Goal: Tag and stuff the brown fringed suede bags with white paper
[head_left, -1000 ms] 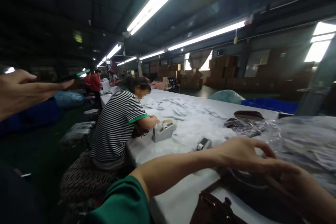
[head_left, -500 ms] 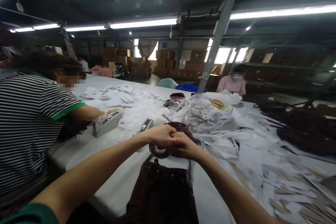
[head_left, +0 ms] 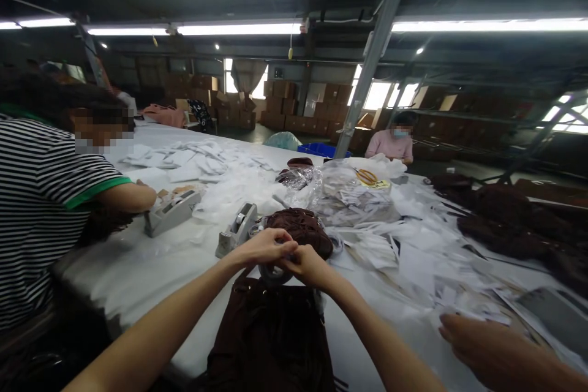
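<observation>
I see left hand point(head_left: 264, 248) and right hand point(head_left: 311, 266) meeting over the grey ring point(head_left: 274, 282), fingers curled nearly closed, tips together; can't tell what, if anything, they pinch. Dark brown bag point(head_left: 271, 337) lies on the white table point(head_left: 353, 343) just below them, tape dispenser point(head_left: 236, 233) off left. For clean fingertip work, I'd brace both wrists, use light pressure and avoid snagging the bag's top edge.
</observation>
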`<state>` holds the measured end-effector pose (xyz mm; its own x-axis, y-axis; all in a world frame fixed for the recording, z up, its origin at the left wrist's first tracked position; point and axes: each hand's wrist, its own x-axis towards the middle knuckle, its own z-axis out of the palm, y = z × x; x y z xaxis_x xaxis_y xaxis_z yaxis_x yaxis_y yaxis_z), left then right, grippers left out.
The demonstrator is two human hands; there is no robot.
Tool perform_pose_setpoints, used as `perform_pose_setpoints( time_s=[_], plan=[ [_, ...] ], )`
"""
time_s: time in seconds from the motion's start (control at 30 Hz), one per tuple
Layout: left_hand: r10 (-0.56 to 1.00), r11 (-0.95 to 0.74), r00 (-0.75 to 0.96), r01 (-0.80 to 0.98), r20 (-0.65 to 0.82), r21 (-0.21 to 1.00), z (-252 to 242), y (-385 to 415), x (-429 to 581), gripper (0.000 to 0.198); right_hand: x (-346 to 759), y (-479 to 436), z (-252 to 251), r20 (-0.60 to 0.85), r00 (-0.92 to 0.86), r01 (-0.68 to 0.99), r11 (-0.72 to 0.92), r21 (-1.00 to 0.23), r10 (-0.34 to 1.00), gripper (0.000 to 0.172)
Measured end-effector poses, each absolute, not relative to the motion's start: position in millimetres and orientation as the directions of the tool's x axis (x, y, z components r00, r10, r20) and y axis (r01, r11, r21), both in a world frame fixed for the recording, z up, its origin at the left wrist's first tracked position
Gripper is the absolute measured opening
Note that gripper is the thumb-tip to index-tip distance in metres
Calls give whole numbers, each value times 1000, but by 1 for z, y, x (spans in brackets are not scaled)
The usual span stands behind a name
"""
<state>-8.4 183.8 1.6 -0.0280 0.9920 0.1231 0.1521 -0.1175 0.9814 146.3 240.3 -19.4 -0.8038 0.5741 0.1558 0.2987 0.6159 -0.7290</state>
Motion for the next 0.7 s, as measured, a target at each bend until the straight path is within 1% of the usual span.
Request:
perform_pose_setpoints(
  time_s=[0.03,0.07,0.1,0.17,0.23,0.3,0.4,0.47,0.5,0.53,0.6,0.63,0.7],
  plan=[
    [992,-130,40,233,124,964,3,183,-10,30,146,240,-23,161,-798,302,615,-728,581,30],
    [989,-144,72,286,128,947,3,183,-10,29,145,238,-26,174,-782,302,607,-735,599,29],
    [988,-152,58,294,141,944,2,183,-8,29,143,237,-30,194,-760,296,596,-746,621,29],
    [987,-133,-70,174,147,976,-8,181,-3,33,141,233,-35,239,-727,270,589,-761,643,29],
    [977,-102,-184,31,106,994,-23,179,1,38,141,230,-40,246,-741,277,618,-736,625,29],
    [981,-54,-185,9,55,999,-38,176,1,42,144,230,-43,190,-783,349,673,-652,592,29],
    [998,56,-43,67,-53,996,-51,168,-9,50,151,232,-45,86,-827,472,769,-432,556,34],
    [982,156,97,83,-164,984,-54,161,-20,58,154,232,-47,30,-838,516,807,-287,546,32],
    [957,217,180,67,-226,974,-54,157,-25,60,154,231,-48,4,-840,526,816,-239,542,29],
    [923,277,270,35,-276,960,-55,153,-30,60,155,229,-50,-21,-844,528,822,-214,536,25],
    [847,377,424,-57,-320,924,-59,145,-37,56,154,225,-54,-52,-851,521,826,-214,523,22],
    [827,406,467,-107,-314,908,-62,142,-39,54,154,222,-57,-53,-854,514,826,-233,517,23],
    [840,409,463,-200,-282,890,-71,138,-38,51,153,218,-61,-47,-860,499,821,-278,508,25]
  ],
)
